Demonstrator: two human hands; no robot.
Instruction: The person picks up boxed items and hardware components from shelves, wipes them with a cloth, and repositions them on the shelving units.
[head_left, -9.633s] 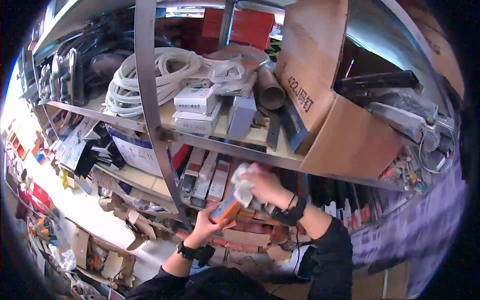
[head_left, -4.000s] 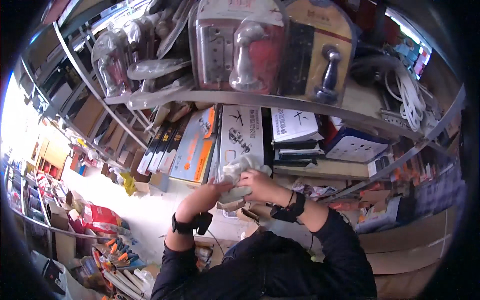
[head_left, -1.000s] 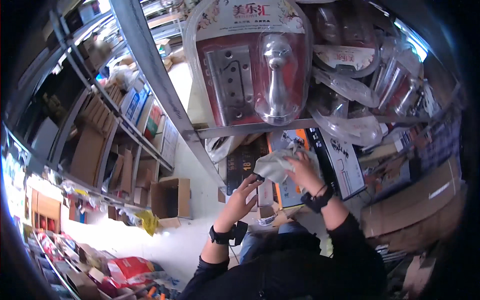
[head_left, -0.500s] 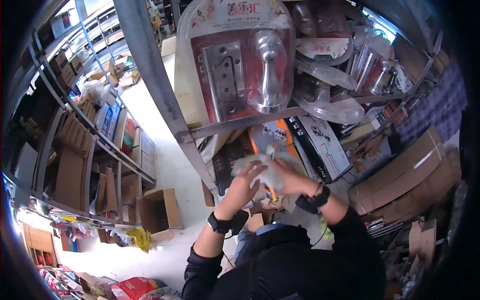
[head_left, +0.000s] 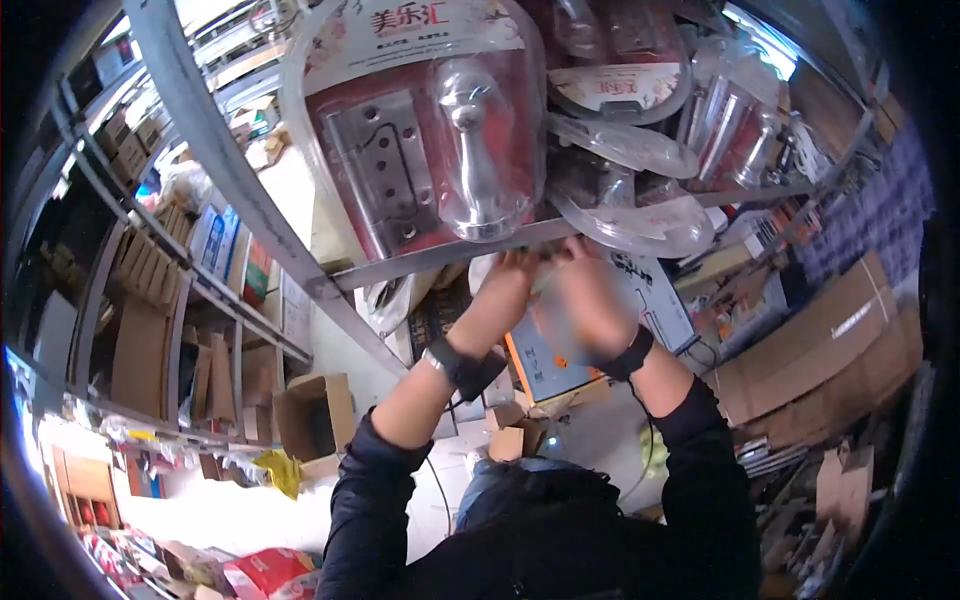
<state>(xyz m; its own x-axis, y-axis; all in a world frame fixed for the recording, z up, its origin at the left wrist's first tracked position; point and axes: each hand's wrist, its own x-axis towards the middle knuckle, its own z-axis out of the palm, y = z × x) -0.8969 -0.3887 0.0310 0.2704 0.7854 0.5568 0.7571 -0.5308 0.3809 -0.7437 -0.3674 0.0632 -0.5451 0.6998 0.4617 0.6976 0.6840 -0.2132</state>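
My left hand reaches up to the shelf's front metal bar, its fingertips partly covered by the bar. A bit of whitish plastic shows beside it. To its right, my right hand is smeared by motion, fingers pointing up under the same bar. Whether either hand grips anything is hidden. Below the hands lies a grey and orange box, with a black and white box at its right.
Blister packs with a hinge and a metal door stop lie on the shelf above. An upright post stands at left. An open carton sits on the floor. Flattened cardboard leans at right.
Both hands have moved up and away from me, under the shelf bar. The whitish plastic bag between them has left the box top, so more of the grey and orange box shows. The view has shifted slightly.
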